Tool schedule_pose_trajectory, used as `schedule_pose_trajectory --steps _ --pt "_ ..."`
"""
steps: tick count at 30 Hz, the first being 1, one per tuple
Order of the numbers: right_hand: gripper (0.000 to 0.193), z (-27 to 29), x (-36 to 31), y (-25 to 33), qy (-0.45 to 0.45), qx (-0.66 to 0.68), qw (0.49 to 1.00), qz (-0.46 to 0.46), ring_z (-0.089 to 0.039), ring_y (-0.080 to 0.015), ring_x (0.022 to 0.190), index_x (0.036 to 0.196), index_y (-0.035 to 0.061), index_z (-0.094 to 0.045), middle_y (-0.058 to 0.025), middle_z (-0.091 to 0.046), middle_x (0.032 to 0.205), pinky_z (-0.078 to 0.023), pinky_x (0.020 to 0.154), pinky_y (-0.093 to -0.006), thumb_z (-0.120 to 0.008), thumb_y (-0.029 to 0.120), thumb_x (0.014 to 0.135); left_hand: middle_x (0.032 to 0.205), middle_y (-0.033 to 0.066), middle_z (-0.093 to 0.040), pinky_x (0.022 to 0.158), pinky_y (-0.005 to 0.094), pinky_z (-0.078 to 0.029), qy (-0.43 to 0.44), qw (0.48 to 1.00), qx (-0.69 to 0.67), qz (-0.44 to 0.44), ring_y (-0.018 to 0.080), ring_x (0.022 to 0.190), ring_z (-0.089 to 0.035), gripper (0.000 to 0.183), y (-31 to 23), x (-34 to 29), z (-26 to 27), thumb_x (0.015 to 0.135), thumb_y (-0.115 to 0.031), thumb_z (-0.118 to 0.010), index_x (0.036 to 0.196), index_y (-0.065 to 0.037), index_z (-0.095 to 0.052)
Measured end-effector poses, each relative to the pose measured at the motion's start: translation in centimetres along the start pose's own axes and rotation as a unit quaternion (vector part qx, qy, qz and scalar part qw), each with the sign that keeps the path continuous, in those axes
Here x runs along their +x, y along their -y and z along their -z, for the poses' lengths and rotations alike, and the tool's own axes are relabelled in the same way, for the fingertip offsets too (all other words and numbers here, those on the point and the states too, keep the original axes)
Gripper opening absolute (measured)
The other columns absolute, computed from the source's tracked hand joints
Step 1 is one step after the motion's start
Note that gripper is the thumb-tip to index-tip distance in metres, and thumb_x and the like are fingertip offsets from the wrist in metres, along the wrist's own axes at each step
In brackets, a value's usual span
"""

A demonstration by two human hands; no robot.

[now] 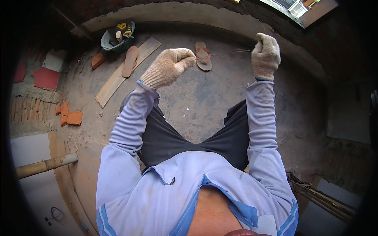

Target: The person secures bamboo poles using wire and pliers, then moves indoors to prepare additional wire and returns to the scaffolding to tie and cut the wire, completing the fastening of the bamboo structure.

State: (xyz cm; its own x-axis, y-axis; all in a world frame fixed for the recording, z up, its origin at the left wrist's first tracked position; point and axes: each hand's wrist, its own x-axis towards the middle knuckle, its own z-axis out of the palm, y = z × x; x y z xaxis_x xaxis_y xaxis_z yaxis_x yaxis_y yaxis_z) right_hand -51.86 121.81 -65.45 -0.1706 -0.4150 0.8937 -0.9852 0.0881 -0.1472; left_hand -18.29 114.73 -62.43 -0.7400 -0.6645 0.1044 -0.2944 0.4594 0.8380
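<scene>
Both gloved hands pull a thin wire taut above the floor.
Left hand (170, 66) and right hand (266, 54), held apart, each pinch the wire (226, 53); next probably needs steady tension.

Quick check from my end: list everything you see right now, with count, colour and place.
Thin wire: one, pale, stretched between both gloved hands.
Flip-flop sandals: two, tan, on the concrete floor ahead.
Wooden plank: one, pale, lying diagonally at left.
Green bucket of tools: one, upper left.
Red brick pieces: several, by the left wall.
Wooden handle: one, lower left.
Bundle of rods: dark, lower right.
Left hand: knitted beige glove, gripping the wire.
Right hand: same glove, fist closed on the wire.
</scene>
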Motion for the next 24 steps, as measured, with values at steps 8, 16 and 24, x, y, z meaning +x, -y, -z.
schedule_pose_trajectory --steps 8,16,24 --pt "0.064 6.7 -3.4 -10.0 0.338 -0.159 0.915 -0.155 -0.061 -0.0304 0.127 0.143 0.0088 -0.061 -0.0149 -0.059 0.147 -0.049 0.104 -0.0476 -0.077 0.025 0.083 0.097 0.0014 -0.069 0.09 0.0381 -0.053 -0.092 0.839 0.515 -0.149 0.0215 0.096 -0.068 0.008 4.2 -1.3 10.5 0.088 -0.022 -0.074 0.093 -0.016 -0.075" --pt "0.03 8.2 -0.1 -7.1 -0.051 0.51 0.718 -0.471 -0.068 -0.0215 0.114 0.132 -0.0013 -0.065 -0.0132 -0.07 0.124 -0.059 0.097 -0.0342 -0.058 0.005 0.104 0.08 -0.0018 -0.059 0.077 0.0349 -0.053 -0.138 0.773 0.566 -0.251 0.018 0.07 -0.063 0.008 3.6 -1.6 6.2 0.081 -0.016 -0.071 0.089 -0.019 -0.07" --pt "0.031 5.0 3.4 6.8 0.274 0.432 0.849 -0.129 -0.074 -0.0216 0.086 0.114 -0.0007 -0.07 -0.0141 -0.073 0.099 -0.06 0.077 -0.0342 -0.052 -0.009 0.09 0.104 0.0114 -0.078 0.08 0.0334 -0.06 -0.217 0.901 0.316 -0.205 0.0269 0.093 -0.076 0.021 3.1 -1.0 2.1 0.094 -0.02 -0.074 0.11 -0.008 -0.076"
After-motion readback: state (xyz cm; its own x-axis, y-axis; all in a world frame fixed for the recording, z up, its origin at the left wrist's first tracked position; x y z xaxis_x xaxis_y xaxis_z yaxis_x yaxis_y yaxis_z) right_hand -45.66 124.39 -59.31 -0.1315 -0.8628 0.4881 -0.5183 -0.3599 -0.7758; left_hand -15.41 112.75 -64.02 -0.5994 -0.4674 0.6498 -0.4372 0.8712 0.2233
